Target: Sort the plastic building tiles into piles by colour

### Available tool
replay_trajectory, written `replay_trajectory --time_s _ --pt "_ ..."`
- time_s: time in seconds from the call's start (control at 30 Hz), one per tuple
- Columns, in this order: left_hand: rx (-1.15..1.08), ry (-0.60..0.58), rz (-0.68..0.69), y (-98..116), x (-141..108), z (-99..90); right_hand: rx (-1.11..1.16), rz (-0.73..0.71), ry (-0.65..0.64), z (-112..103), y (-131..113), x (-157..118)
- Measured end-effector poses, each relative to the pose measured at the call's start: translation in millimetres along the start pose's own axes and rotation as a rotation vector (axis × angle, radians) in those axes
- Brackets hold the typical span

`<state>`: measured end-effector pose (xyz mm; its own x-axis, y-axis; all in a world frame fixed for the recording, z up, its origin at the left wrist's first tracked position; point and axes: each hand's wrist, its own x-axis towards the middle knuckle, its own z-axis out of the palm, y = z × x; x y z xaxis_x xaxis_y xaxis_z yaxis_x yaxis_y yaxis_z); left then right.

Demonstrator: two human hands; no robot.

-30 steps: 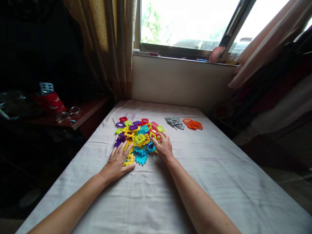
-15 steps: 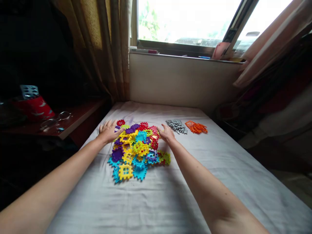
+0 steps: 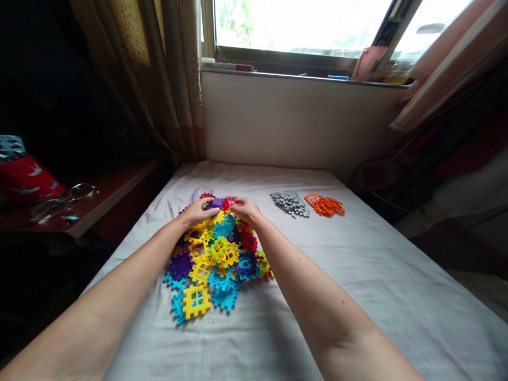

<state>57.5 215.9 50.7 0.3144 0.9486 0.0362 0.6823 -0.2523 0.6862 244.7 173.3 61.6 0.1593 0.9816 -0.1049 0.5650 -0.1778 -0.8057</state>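
A heap of plastic interlocking building pieces in yellow, blue, purple, red and lime lies on the bed sheet. My left hand (image 3: pixel 197 212) rests on the heap's far left side, fingers stretched out by a purple piece (image 3: pixel 216 203) and thumb apart over yellow ones. At the far right side, my right hand (image 3: pixel 246 210) reaches in with extended fingers, touching or just over the red pieces (image 3: pixel 229 203); its fingertips are partly unclear. A yellow window piece (image 3: pixel 197 300) lies at the near edge, beside a blue piece (image 3: pixel 225 297).
A grey pile of small pieces (image 3: pixel 289 203) and an orange pile (image 3: pixel 324 204) lie farther right on the sheet (image 3: pixel 357 275). Glasses (image 3: pixel 81 191) and a red container (image 3: pixel 27 177) stand on the dark side table at left. Wall and window are ahead.
Both hands have moved inward, closer together, from the heap's sides onto its far part. The far pieces look gathered more tightly. The camera view has shifted slightly.
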Motion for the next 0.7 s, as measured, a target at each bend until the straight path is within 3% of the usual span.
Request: replay_trajectory --time_s 0.17,0.33,0.4,0.47,0.57,0.7 --pt "-0.475 -0.051 -0.007 19 -26 -9.0 0.359 -0.138 -0.182 4 -26 -26" --pt "-0.383 -0.153 -0.016 16 -68 -48.7 0.4 -0.182 -0.351 -16 -34 -48" --pt "-0.29 -0.204 -0.042 9 -75 -65.5 0.343 -0.143 -0.298 -27 -27 -40" --pt "-0.215 -0.188 -0.059 0 -72 -74.7 0.207 -0.113 -0.153 -31 -16 -25" --pt "-0.071 -0.054 -0.055 -14 -46 -70.1 -0.038 -0.118 0.028 -24 2 5" --pt "0.183 0.077 -0.079 -28 0 -42.5 -0.246 -0.076 0.031 -1 9 34"
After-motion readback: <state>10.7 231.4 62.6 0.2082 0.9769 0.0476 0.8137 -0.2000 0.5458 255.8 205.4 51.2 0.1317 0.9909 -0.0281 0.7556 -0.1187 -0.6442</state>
